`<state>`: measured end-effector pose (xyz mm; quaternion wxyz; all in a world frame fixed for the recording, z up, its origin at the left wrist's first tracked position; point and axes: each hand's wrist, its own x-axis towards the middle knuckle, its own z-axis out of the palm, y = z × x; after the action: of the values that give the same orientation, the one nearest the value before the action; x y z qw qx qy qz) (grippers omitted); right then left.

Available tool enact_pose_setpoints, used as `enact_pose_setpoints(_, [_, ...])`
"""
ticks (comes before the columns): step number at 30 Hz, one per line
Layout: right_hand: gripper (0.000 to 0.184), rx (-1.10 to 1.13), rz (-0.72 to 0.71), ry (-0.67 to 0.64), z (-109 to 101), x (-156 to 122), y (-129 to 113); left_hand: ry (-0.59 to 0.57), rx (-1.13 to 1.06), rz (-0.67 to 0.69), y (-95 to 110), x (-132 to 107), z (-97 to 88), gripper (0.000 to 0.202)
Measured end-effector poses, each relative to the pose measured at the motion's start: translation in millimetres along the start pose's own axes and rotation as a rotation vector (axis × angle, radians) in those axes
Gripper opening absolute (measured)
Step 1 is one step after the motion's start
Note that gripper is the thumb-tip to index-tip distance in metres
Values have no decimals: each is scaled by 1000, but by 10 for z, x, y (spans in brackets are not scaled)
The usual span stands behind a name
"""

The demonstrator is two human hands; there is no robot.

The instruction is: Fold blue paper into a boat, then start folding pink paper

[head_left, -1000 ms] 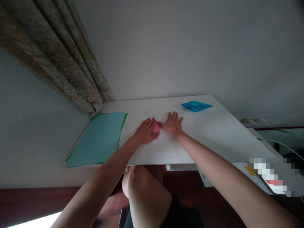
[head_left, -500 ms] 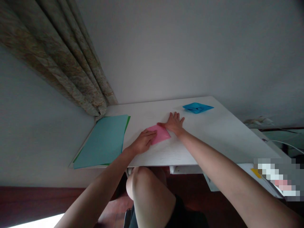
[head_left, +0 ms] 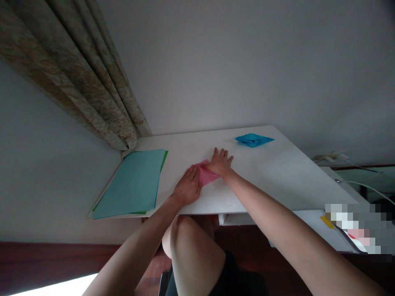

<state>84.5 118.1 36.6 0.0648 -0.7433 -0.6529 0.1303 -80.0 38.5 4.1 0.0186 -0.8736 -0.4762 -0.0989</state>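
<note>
A small pink folded paper [head_left: 206,174] lies on the white table [head_left: 277,172]. My left hand [head_left: 187,188] rests flat on its left part, fingers stretched out together. My right hand [head_left: 219,163] lies flat on its upper right part, fingers spread. Only a wedge of the pink paper shows between the two hands. A blue folded paper shape [head_left: 253,139] sits farther back on the table, to the right of my right hand.
A stack of light blue and green sheets [head_left: 132,183] lies at the table's left edge. A patterned curtain [head_left: 77,82] hangs at the back left. Cables and a lower surface with papers [head_left: 336,230] are at the right. My knee [head_left: 185,234] is under the table's front edge.
Both hands shifted over the pink paper: the left slid toward the table's front edge and then back onto the paper, the right moved a little left, and less pink shows than half a second ago.
</note>
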Motion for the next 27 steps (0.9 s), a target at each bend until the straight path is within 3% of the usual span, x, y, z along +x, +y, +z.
enact_pose_setpoints(8, [123,12,-69,-46,-29,-227,140,-55,13,-111,26,-26,-86,61])
enact_pose_setpoints(15, [131,22,-11,-112,-58,-162,150,-128,7,-98,-9,-27,-153,66])
enact_pose_setpoints(27, [135,6,16,-177,-125,-122,139,-126,-18,-134,-62,-36,-157,65])
